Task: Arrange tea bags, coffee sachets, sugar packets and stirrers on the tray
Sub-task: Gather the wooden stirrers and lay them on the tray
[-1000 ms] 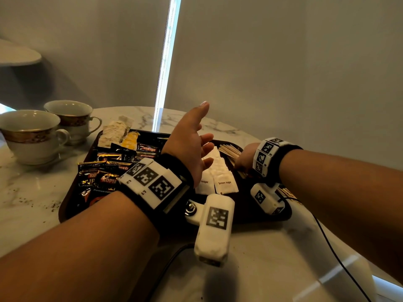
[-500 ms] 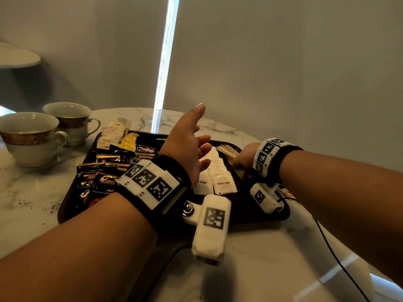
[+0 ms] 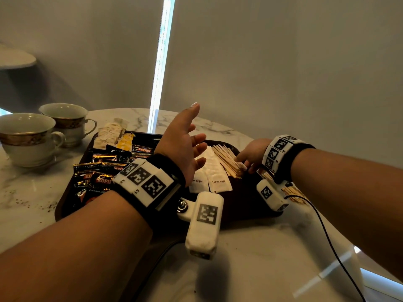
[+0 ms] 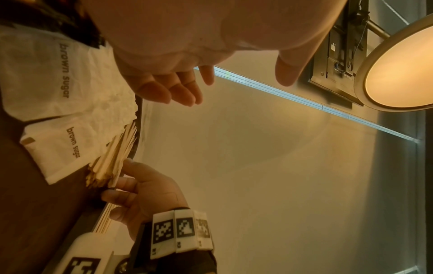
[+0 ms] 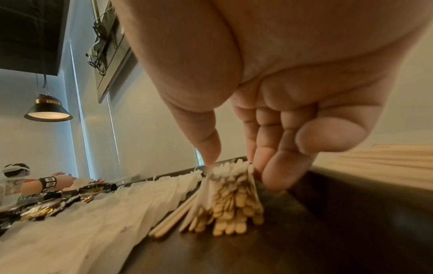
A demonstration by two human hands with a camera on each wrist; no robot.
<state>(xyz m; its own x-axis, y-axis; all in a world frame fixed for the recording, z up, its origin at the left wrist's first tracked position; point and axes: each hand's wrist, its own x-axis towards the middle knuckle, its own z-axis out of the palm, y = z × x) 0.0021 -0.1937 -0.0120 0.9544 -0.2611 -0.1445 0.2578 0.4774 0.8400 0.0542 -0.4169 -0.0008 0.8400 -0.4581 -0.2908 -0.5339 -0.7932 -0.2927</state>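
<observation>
A dark tray [image 3: 239, 201] holds tea bags [image 3: 110, 136] at the back left, black coffee sachets [image 3: 102, 177] on the left, white brown-sugar packets [image 3: 218, 177] in the middle and a pile of wooden stirrers [image 3: 226, 158] on the right. My right hand [image 3: 250, 155] is on the pile's near end. In the right wrist view its thumb and fingers pinch the stirrers [image 5: 232, 200] from both sides. My left hand [image 3: 187, 144] hovers above the sugar packets [image 4: 58, 77], fingers relaxed, holding nothing.
Two gold-banded cups [image 3: 28, 138] stand left of the tray on the marble table [image 3: 250, 258]. More stirrers [image 3: 292, 192] lie off the tray's right edge under my right wrist. A black cable [image 3: 327, 232] trails over the table at the right. A wall stands close behind.
My right hand's fingers have come into sight against the stirrers' near end. The left hand stays raised and open in about the same place.
</observation>
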